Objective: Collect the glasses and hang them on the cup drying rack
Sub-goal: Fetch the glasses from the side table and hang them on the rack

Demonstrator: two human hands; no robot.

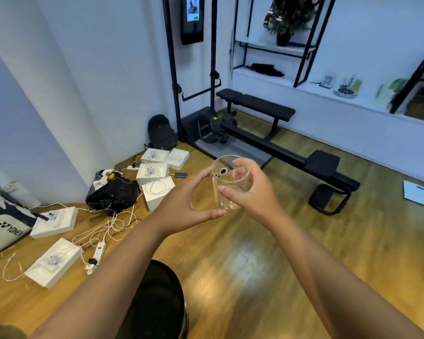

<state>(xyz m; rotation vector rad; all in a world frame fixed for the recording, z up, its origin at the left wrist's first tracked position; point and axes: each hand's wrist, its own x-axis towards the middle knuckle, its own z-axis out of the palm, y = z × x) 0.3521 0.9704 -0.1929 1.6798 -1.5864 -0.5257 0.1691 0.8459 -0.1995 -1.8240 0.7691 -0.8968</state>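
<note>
Both hands held one clear glass (230, 182) up in the air, in front of the black bench (260, 106) — the right hand (252, 192) wrapped round its side, the left hand (189, 201) apparently pinching its base, though the see-through wall blurred that contact.

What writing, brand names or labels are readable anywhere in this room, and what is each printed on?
"YONEX": on the white and navy sports bag on the floor at left.
Wall screen: shows an image, any text too blurred to read.
Glass in the hands: black printed marks, no readable words.
</note>
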